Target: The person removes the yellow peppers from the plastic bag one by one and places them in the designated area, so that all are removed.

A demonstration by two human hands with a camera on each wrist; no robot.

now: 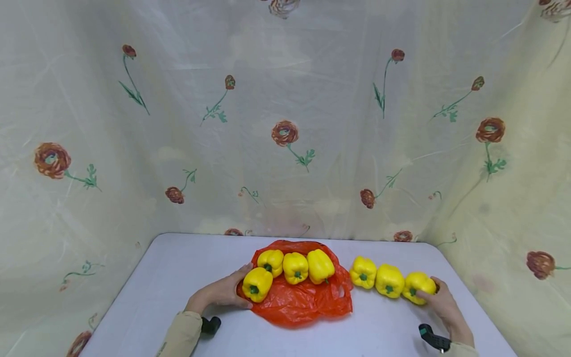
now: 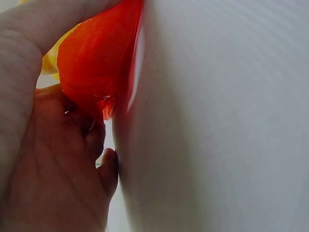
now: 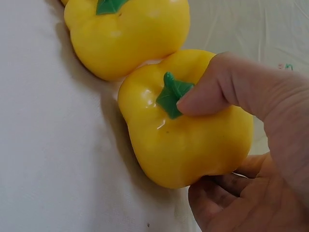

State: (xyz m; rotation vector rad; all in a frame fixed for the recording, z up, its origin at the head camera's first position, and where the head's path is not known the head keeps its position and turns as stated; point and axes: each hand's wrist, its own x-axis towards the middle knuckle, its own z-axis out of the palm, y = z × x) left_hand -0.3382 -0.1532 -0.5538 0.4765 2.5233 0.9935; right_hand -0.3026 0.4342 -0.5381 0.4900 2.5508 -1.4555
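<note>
A red plastic bag (image 1: 290, 302) lies spread on the table, with several yellow bell peppers on it, the nearest-left one being a yellow bell pepper (image 1: 257, 285). My left hand (image 1: 227, 290) grips the bag's left edge beside that pepper; in the left wrist view the thumb and curled fingers hold the red plastic (image 2: 91, 58). At the right end of a row of 3, my right hand (image 1: 446, 303) holds a bell pepper (image 1: 418, 286). The right wrist view shows the thumb pressed by its green stem (image 3: 171, 96), other fingers around its far side, partly hidden.
Two more yellow peppers, a middle one (image 1: 390, 280) and a left one (image 1: 363, 272), stand between the held pepper and the bag. The white table (image 1: 178, 258) has rounded back corners. A flower-printed curtain (image 1: 330, 188) hangs behind and at both sides.
</note>
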